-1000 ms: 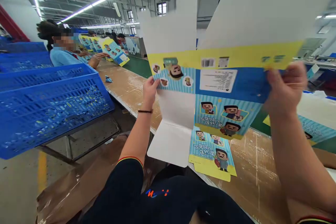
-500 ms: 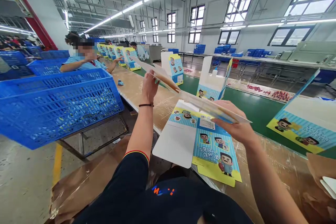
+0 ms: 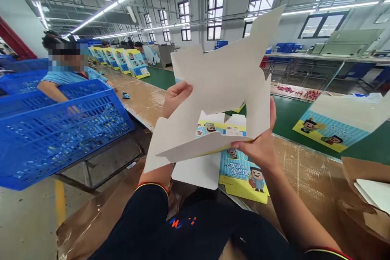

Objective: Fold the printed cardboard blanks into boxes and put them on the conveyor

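Note:
A partly unfolded cardboard box (image 3: 222, 73) is raised in front of me, its plain white inside facing me and its flaps sticking out at angles. My left hand (image 3: 178, 95) is closed on its left edge. Around the lower right edge, my right hand (image 3: 260, 144) grips it with the thumb on the near flap. Beneath it, a flat printed cardboard box (image 3: 237, 170) with blue stripes, yellow bands and cartoon figures lies at the table's near edge. The raised box partly covers it.
To the left stands a blue plastic basket (image 3: 67, 126) holding small blue packets, with a co-worker (image 3: 65, 73) behind it. Set-up boxes (image 3: 137, 63) line the green conveyor belt (image 3: 284, 120). Another open box (image 3: 326, 126) stands at right, near brown paper (image 3: 356, 195) with white sheets.
The held box was folded flat and seen nearly edge-on; now it is spread open with its white inside toward me. The co-worker's arm has come down into the basket.

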Tool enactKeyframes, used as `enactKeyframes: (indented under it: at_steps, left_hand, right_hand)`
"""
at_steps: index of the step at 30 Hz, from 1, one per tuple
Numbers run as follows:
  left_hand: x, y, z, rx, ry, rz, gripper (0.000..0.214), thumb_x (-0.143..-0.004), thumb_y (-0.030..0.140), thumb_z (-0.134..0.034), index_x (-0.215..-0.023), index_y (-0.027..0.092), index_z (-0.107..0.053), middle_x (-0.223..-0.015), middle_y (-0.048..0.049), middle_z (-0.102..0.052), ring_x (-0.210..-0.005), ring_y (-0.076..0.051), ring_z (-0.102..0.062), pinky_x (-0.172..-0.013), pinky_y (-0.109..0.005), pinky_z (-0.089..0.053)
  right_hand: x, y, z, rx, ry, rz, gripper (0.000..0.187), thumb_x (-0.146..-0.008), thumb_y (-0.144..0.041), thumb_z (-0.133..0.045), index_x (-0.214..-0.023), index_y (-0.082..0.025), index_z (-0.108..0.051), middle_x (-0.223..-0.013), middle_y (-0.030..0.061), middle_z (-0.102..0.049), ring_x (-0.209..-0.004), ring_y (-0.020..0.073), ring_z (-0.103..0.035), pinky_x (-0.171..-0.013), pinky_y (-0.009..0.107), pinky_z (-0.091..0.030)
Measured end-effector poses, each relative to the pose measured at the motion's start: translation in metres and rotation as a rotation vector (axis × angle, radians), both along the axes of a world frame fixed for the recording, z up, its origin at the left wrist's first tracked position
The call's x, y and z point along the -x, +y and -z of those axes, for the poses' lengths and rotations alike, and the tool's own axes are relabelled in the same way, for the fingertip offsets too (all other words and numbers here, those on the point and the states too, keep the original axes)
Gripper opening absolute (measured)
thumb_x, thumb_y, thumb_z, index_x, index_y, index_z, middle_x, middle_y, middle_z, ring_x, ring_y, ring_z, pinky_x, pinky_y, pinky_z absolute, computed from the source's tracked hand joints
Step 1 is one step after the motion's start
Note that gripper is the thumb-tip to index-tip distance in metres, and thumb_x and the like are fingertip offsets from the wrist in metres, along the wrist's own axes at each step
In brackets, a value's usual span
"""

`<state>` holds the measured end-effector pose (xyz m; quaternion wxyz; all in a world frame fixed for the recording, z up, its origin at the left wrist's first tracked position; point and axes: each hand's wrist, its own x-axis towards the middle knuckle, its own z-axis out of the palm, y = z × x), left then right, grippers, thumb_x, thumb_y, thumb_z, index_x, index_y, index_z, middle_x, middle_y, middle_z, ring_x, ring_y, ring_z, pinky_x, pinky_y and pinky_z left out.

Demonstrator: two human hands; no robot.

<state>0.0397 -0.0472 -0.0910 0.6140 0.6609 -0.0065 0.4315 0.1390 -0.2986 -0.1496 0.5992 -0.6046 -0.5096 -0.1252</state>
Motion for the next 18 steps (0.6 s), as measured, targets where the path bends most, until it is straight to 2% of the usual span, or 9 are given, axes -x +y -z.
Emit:
enactKeyframes:
  at_steps: [3, 6, 8, 10, 12, 13, 15, 16, 18]
  left_hand:
    - [-0.008, -0.004, 0.002, -0.046, 0.098, 0.053, 0.037, -0.07, 0.044, -0.088, -0.093, 0.017, -0.081, -0.084, -0.0056, -0.08, -0.084, -0.025, -0.076, -0.074, -0.035, -0.059]
    - [-0.015, -0.005, 0.021, -0.036, 0.327, 0.147, 0.032, -0.062, 0.038, -0.09, -0.082, 0.015, -0.082, -0.074, -0.0052, -0.078, -0.074, -0.024, -0.074, -0.065, -0.032, -0.056]
    - [-0.018, -0.006, 0.036, 0.004, 0.413, 0.15, 0.029, -0.061, 0.037, -0.089, -0.079, 0.016, -0.083, -0.071, -0.0041, -0.077, -0.068, -0.022, -0.072, -0.058, -0.029, -0.053]
    - [-0.02, -0.007, 0.05, 0.058, 0.405, 0.12, 0.028, -0.06, 0.037, -0.087, -0.08, 0.017, -0.083, -0.073, -0.0035, -0.079, -0.067, -0.021, -0.071, -0.057, -0.028, -0.052]
    - [-0.022, -0.006, 0.06, 0.102, 0.314, 0.092, 0.03, -0.059, 0.036, -0.087, -0.084, 0.019, -0.084, -0.082, -0.0033, -0.081, -0.073, -0.022, -0.073, -0.063, -0.029, -0.055]
    - [-0.023, -0.006, 0.064, 0.12, 0.24, 0.075, 0.031, -0.059, 0.035, -0.086, -0.085, 0.02, -0.083, -0.088, -0.0029, -0.082, -0.079, -0.023, -0.074, -0.068, -0.031, -0.057]
    - [-0.025, -0.004, 0.07, 0.153, 0.101, 0.029, 0.029, -0.058, 0.036, -0.086, -0.084, 0.024, -0.082, -0.093, -0.0016, -0.083, -0.089, -0.024, -0.075, -0.08, -0.036, -0.059]
    - [-0.025, -0.002, 0.073, 0.163, 0.062, 0.004, 0.026, -0.057, 0.037, -0.086, -0.08, 0.026, -0.081, -0.092, -0.0012, -0.083, -0.091, -0.025, -0.075, -0.085, -0.039, -0.06]
    - [-0.022, 0.002, 0.076, 0.135, 0.046, -0.015, 0.022, -0.059, 0.045, -0.083, -0.067, 0.027, -0.075, -0.083, -0.0022, -0.081, -0.091, -0.029, -0.075, -0.093, -0.048, -0.058]
  right_hand:
    - [0.007, -0.004, 0.02, 0.02, 0.13, 0.041, 0.12, -0.082, -0.085, -0.065, -0.165, -0.044, 0.011, -0.176, 0.0071, -0.006, -0.16, 0.0345, -0.022, -0.126, 0.057, -0.035]
    - [0.002, -0.011, 0.043, 0.086, 0.234, 0.058, 0.121, -0.08, -0.091, -0.058, -0.166, -0.04, 0.01, -0.176, 0.0096, -0.003, -0.161, 0.0358, -0.018, -0.126, 0.059, -0.032]
    - [-0.005, -0.016, 0.047, 0.08, 0.215, 0.038, 0.124, -0.075, -0.101, -0.047, -0.167, -0.037, 0.007, -0.177, 0.0084, 0.001, -0.163, 0.0353, -0.009, -0.129, 0.058, -0.027]
    - [-0.012, -0.021, 0.041, 0.056, 0.181, 0.0, 0.117, -0.076, -0.105, -0.028, -0.167, -0.036, -0.001, -0.177, 0.0061, -0.003, -0.164, 0.0324, -0.006, -0.13, 0.054, -0.026]
    - [-0.016, -0.023, 0.029, 0.062, 0.173, -0.016, 0.101, -0.084, -0.098, -0.011, -0.164, -0.036, -0.017, -0.173, 0.0055, -0.021, -0.162, 0.0291, -0.017, -0.129, 0.05, -0.03]
    - [-0.017, -0.022, 0.024, 0.071, 0.173, -0.013, 0.093, -0.089, -0.093, -0.007, -0.158, -0.036, -0.031, -0.167, 0.0061, -0.033, -0.159, 0.0279, -0.026, -0.127, 0.048, -0.033]
    - [-0.019, -0.019, 0.015, 0.043, 0.154, 0.012, 0.08, -0.096, -0.084, -0.006, -0.131, -0.034, -0.057, -0.143, 0.0076, -0.055, -0.146, 0.0274, -0.046, -0.121, 0.046, -0.04]
    - [-0.02, -0.017, 0.013, -0.002, 0.141, 0.028, 0.074, -0.099, -0.08, -0.008, -0.113, -0.032, -0.062, -0.128, 0.0082, -0.059, -0.135, 0.0277, -0.055, -0.117, 0.046, -0.044]
    - [-0.021, -0.013, 0.012, -0.141, 0.13, 0.068, 0.064, -0.102, -0.075, -0.015, -0.09, -0.028, -0.058, -0.103, 0.0078, -0.056, -0.109, 0.0276, -0.065, -0.104, 0.046, -0.051]
